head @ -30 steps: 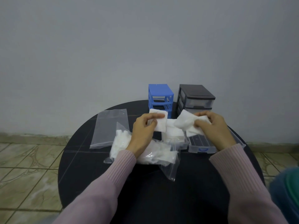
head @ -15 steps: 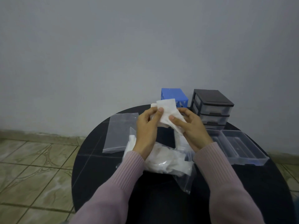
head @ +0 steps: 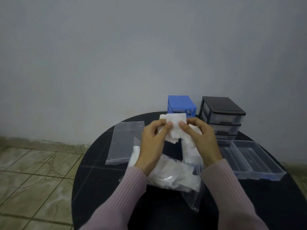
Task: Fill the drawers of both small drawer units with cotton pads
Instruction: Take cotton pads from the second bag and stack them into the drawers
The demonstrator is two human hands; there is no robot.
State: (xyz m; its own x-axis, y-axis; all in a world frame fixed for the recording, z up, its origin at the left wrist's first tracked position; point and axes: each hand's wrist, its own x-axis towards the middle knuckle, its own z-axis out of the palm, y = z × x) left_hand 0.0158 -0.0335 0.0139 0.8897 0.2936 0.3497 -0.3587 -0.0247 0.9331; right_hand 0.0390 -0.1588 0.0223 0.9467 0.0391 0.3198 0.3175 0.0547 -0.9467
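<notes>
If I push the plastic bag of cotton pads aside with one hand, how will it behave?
The bag of cotton pads looks soft and crumpled, so it would probably deform rather than slide as one piece. Its glossy film on the dark table suggests it slips easily. Its loose open end may drag.

No readable text, label, brand or number shows on anything here.
</notes>
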